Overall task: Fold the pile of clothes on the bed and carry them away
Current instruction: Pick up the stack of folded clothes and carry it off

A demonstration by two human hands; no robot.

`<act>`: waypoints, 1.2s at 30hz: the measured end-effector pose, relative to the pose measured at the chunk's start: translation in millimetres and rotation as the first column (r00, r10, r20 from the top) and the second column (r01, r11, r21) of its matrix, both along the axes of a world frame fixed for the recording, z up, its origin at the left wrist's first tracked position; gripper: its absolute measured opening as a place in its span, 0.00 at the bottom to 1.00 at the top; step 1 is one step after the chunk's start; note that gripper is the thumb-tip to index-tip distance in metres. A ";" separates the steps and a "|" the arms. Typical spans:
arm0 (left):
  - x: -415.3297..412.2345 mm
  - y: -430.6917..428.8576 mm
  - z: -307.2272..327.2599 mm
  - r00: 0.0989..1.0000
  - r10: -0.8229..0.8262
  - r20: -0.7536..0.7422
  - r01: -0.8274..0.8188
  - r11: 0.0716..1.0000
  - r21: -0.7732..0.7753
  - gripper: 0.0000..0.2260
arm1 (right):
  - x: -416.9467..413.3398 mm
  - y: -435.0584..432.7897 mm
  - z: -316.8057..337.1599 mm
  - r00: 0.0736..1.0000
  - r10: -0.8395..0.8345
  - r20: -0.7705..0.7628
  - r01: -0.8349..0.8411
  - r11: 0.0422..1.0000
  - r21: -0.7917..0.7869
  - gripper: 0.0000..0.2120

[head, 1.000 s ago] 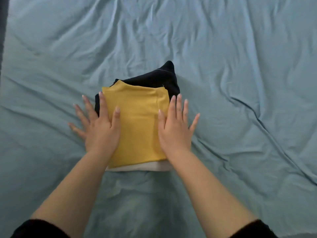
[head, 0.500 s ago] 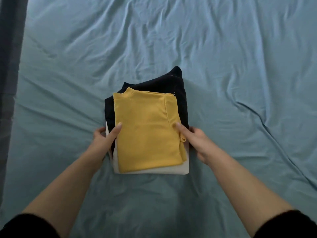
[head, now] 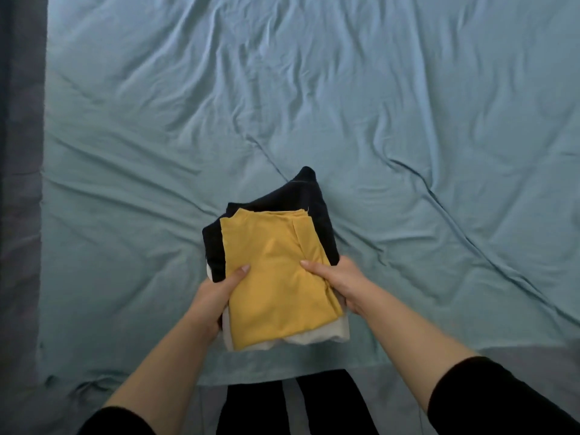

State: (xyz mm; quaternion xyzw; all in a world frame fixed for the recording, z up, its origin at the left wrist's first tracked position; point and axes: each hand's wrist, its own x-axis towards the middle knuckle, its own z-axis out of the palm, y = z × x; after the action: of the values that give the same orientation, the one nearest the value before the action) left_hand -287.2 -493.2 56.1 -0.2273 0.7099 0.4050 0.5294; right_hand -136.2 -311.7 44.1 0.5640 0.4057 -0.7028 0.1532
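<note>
Clothes stack (head: pixel 276 277), yellow on top, had shifted toward the near edge of the bed (head: pixel 314 105) since a moment before; left hand (head: pixel 216 293) and right hand (head: pixel 342 281) gripped its sides, thumbs on top, fingers hidden underneath.

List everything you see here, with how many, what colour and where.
stack of clothes: one, three folded pieces, held over the near part of the bed
yellow garment: one, yellow, top of the stack
black garment: one, black, under the yellow one
white garment: one, white, bottom of the stack
sheet: one, blue-green, wrinkled, covering the bed
grey surface: one, grey, along the left and near edges
legs: two, black trousers, bottom centre
sleeves: two, black, bottom corners
left hand: one, grips the stack's left side, thumb on top
right hand: one, grips the stack's right side, thumb on top
</note>
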 end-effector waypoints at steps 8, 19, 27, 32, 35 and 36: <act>57.7 -12.5 92.5 0.982 -0.186 -0.041 0.190 0.973 0.129 0.21 | 90.1 -49.5 108.4 0.970 -0.241 -0.023 0.242 0.965 0.099 0.20; 137.4 46.8 224.9 0.698 -0.690 -0.190 0.702 0.608 0.372 0.18 | 233.7 -121.2 250.8 0.691 -0.701 -0.179 0.721 0.651 0.238 0.15; 307.4 101.2 284.0 0.340 -0.905 -0.257 0.904 0.240 0.354 0.22 | 391.5 -166.0 298.2 0.335 -0.906 -0.258 0.940 0.303 0.158 0.13; 429.4 127.9 302.5 0.203 -0.955 -0.217 0.924 0.113 0.365 0.31 | 499.3 -166.6 310.0 0.209 -0.943 -0.258 0.972 0.171 0.162 0.22; 494.3 147.4 305.3 0.176 -0.961 -0.213 0.930 0.091 0.357 0.33 | 558.6 -153.9 312.1 0.170 -0.945 -0.280 0.975 0.120 0.187 0.17; 513.7 155.3 306.1 0.180 -0.959 -0.219 0.925 0.089 0.370 0.33 | 576.8 -147.2 314.6 0.160 -0.945 -0.286 0.975 0.107 0.193 0.16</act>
State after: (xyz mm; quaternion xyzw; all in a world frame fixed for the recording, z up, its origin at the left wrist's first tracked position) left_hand 226.5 -337.9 362.1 0.3849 0.5597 0.1051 0.7263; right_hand 440.6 -458.9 358.7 0.6753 0.0626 -0.5777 -0.4542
